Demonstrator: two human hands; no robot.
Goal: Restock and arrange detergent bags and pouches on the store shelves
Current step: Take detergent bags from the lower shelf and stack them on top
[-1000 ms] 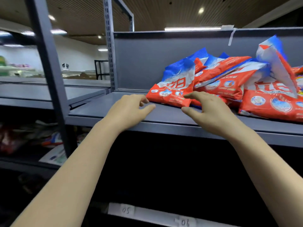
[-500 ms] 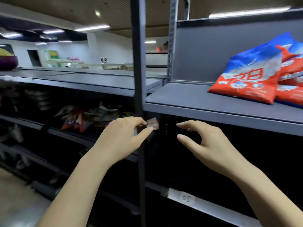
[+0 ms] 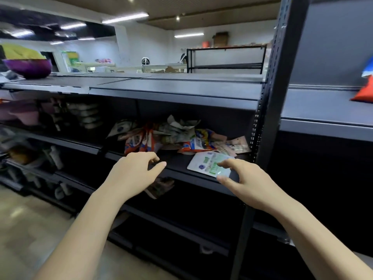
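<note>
1. Both hands are out in front of the dark shelving, and neither one holds anything. The left hand (image 3: 134, 174) hovers with fingers loosely curled and thumb pointing right, a narrow gap between thumb and fingers.
2. The right hand (image 3: 249, 181) has its forefinger and thumb spread apart, a fairly wide gap, right at the near corner of a white-and-green pouch (image 3: 210, 163). Whether the fingertips actually touch it, I cannot tell.
3. That pouch is flat and pale, printed in green with a small dark round mark, lying face up at the front edge of the middle shelf (image 3: 181, 172), just left of and above the right hand.
4. Beyond both hands, deeper on the same shelf, sits a jumbled heap of pouches (image 3: 163, 136): red, orange, blue and grey-white packs, crumpled and overlapping, with pinkish flat packets (image 3: 232, 146) just beyond the right hand.
5. Far up and to the right of the right hand, a red-and-blue detergent bag (image 3: 365, 91) peeks in at the frame edge on a grey upper shelf (image 3: 314, 106).
6. A perforated dark upright post (image 3: 270, 98) rises just right of the right hand.
7. Up left of the left hand, a purple bowl (image 3: 28, 67) rests on the grey shelf top (image 3: 141, 83).
8. Behind: white walls, strip ceiling lights, a black wire rack (image 3: 224, 59), and tan floor (image 3: 30, 229) below the left arm.
</note>
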